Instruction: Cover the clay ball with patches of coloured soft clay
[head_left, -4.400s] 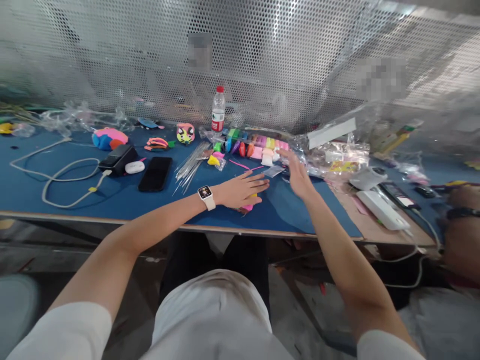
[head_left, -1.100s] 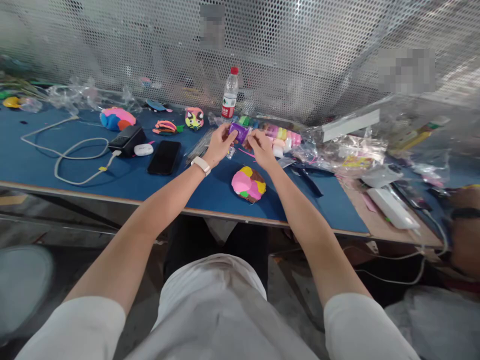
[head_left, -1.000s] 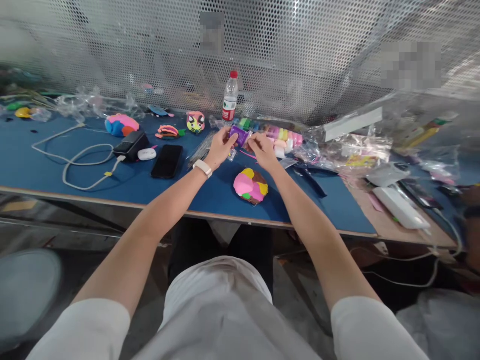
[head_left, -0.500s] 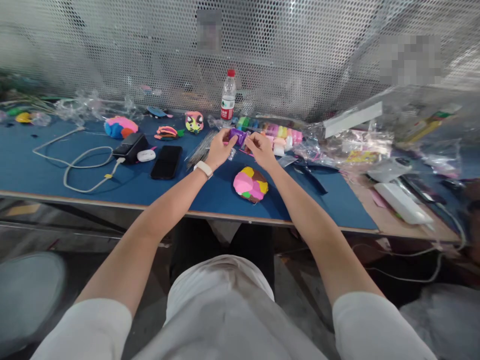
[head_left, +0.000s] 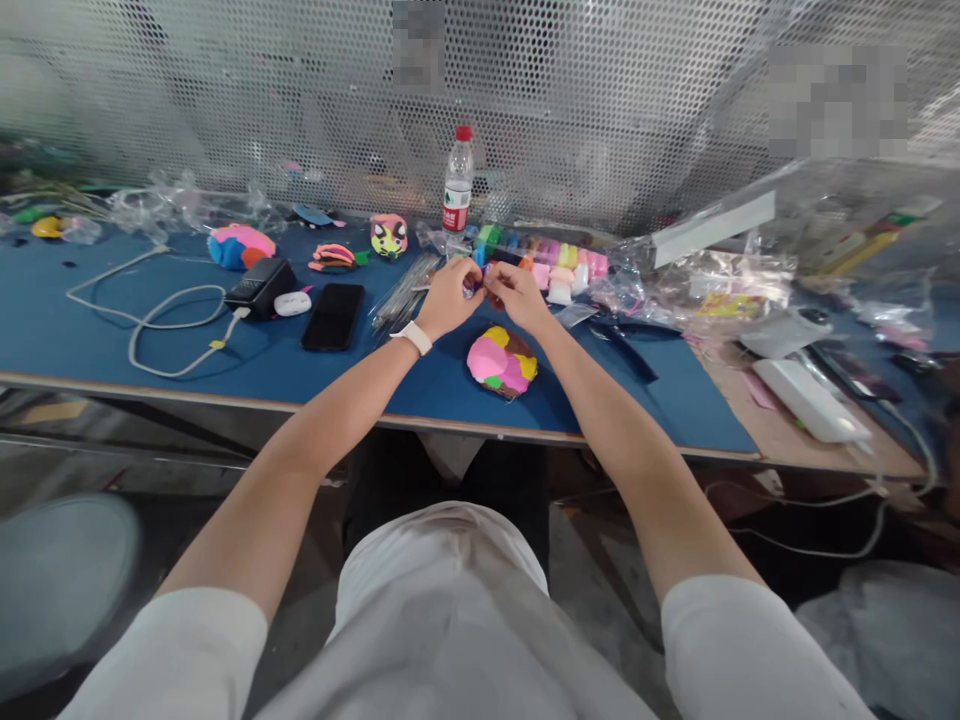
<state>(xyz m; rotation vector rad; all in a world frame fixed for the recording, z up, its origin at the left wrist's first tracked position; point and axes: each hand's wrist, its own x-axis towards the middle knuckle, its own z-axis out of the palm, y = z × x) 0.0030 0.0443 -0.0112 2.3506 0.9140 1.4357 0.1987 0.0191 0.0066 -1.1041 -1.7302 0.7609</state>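
Note:
Over the back middle of the table, my left hand (head_left: pixel 452 293) and my right hand (head_left: pixel 517 295) meet with fingers pinched. Between them is a small purple packet (head_left: pixel 472 288), apparently modelling clay in clear wrap, mostly hidden behind the fingers. Nearer to me, just below the right hand, a rounded lump of clay (head_left: pixel 501 362) in pink, yellow, brown and green rests on the blue mat. Bundled thin wires (head_left: pixel 405 295) lie left of my left hand. Behind my right hand are several coloured clay packets (head_left: pixel 559 262).
A water bottle (head_left: pixel 458 182) stands behind my hands. Leftward lie a phone (head_left: pixel 333 317), a black charger (head_left: pixel 260 287) with a white cable, and clay figures (head_left: pixel 388 236). Dark-handled pliers (head_left: pixel 626 345), crumpled plastic bags (head_left: pixel 720 290) and a white glue gun (head_left: pixel 810 400) lie rightward.
My hands have drawn closer together around the purple packet, and my left fingers have curled over it, so less of it shows. The view has tilted slightly.

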